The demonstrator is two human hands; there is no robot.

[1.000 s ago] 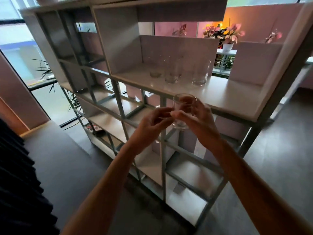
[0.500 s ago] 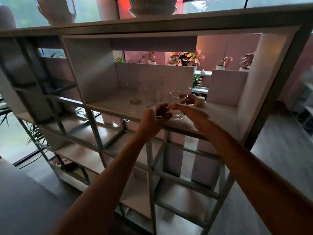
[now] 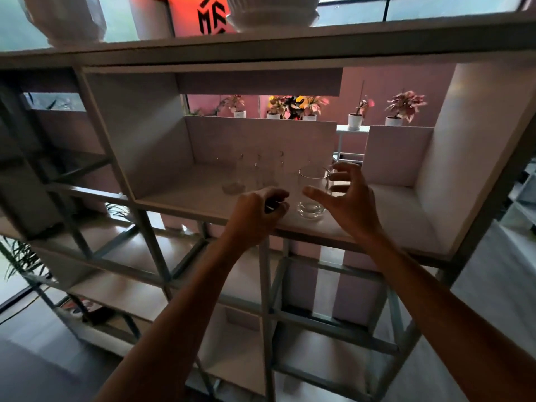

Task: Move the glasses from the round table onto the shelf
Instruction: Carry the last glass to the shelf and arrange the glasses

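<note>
A clear drinking glass (image 3: 311, 195) stands upright near the front edge of the white shelf board (image 3: 188, 198). My right hand (image 3: 352, 204) hovers just right of it, fingers spread, thumb in front and fingertips behind the rim, not gripping it. Curled into a loose fist, my left hand (image 3: 255, 216) sits just left of the glass at the shelf's front edge and holds nothing that I can see. Further back on the same board stand other clear glasses (image 3: 233, 181), faint in the dim light.
The compartment has side walls and a low back panel (image 3: 261, 137). White pots (image 3: 269, 13) stand on the shelf top. Potted pink plants (image 3: 403, 108) line a ledge behind. Open lattice compartments (image 3: 237, 343) lie below.
The glass went from both hands in front of the shelf onto the shelf board. My right hand has opened and let go; my left hand has drawn back slightly.
</note>
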